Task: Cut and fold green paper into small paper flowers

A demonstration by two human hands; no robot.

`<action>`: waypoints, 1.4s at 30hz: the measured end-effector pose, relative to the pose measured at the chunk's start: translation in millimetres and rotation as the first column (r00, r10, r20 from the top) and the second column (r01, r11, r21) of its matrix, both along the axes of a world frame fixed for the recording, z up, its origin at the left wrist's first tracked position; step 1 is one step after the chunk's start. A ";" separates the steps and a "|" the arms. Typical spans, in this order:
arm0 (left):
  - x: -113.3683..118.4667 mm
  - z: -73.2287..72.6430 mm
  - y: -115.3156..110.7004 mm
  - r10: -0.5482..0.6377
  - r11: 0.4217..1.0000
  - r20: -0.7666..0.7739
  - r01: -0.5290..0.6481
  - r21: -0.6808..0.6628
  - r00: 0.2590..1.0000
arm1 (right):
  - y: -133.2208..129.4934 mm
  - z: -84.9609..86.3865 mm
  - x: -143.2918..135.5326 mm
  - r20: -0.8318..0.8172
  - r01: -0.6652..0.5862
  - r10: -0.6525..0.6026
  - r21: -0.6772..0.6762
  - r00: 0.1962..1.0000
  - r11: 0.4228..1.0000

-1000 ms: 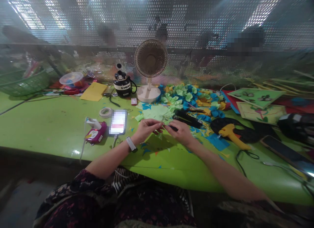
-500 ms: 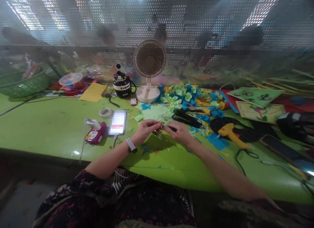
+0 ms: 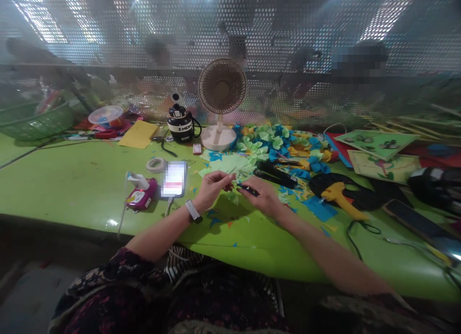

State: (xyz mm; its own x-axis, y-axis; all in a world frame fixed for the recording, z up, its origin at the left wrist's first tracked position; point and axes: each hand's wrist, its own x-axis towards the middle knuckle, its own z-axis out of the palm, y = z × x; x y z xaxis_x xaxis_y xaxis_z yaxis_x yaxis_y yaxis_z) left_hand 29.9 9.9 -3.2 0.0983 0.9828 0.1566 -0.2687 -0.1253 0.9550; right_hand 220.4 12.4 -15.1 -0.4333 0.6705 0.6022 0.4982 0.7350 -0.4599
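My left hand [image 3: 212,187] and my right hand [image 3: 262,196] meet over the green table [image 3: 72,185], just in front of a heap of cut green paper [image 3: 226,165]. The left fingers pinch a small green paper piece [image 3: 232,196] that hangs between the hands. A thin dark tool [image 3: 248,190] lies in my right hand, its tip toward the paper; I cannot tell what kind of tool it is. There is a watch on my left wrist.
A phone [image 3: 173,179] and a pink case [image 3: 141,195] lie left of the hands. A small fan [image 3: 220,101], a black jar [image 3: 180,123] and a tape roll [image 3: 155,165] stand behind. Folded paper flowers [image 3: 277,142], a black stapler [image 3: 275,174] and a yellow glue gun [image 3: 338,197] are on the right.
Both hands drew slightly nearer to me and lower. The right hand's dark tool shows more plainly, and the green paper piece hangs lower between the fingers.
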 end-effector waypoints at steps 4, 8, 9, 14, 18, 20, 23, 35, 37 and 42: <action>-0.9 -3.2 2.5 -0.034 0.998 0.032 0.035 -0.054 0.999 | 1.7 -2.4 2.4 0.014 -0.025 0.025 -0.002 1.000 1.000; -1.2 -2.9 2.2 -0.049 0.997 0.050 0.052 -0.065 0.998 | -0.6 -3.0 2.1 0.057 -0.017 0.019 -0.037 0.998 0.999; -1.1 -2.2 1.6 -0.043 0.997 0.050 0.046 -0.063 0.998 | -1.3 -3.2 1.6 0.070 -0.011 0.015 -0.049 0.997 0.999; -0.6 0.5 -0.3 -0.003 0.999 0.042 0.005 -0.046 0.999 | -1.7 -4.5 0.7 0.092 -0.006 0.016 -0.109 0.996 0.994; -0.7 -0.7 0.3 -0.054 0.998 0.046 0.055 -0.026 0.998 | 1.1 -4.1 2.1 0.060 0.001 0.007 -0.122 0.998 0.993; -0.8 -1.4 0.9 -0.070 0.997 0.044 0.071 -0.025 0.997 | 1.7 -1.9 2.4 0.049 -0.004 0.011 -0.128 0.999 0.992; -1.0 -2.2 1.8 -0.075 0.997 0.044 0.076 -0.033 0.996 | 0.8 3.4 2.4 0.056 -0.056 0.066 -0.165 0.996 0.985; -1.8 0.9 -0.5 -0.047 0.999 -0.006 0.047 -0.015 0.999 | -1.9 -0.8 -1.5 0.012 -0.033 0.035 -0.137 0.999 0.990; -1.4 0.2 -0.4 -0.063 0.998 -0.012 0.063 -0.008 0.998 | -0.4 -1.3 -1.4 0.005 -0.020 0.021 -0.143 1.000 0.989; -1.3 -2.5 0.9 -0.069 0.997 -0.024 0.070 0.017 0.997 | 1.1 3.3 0.7 0.006 -0.038 0.040 -0.176 0.999 0.984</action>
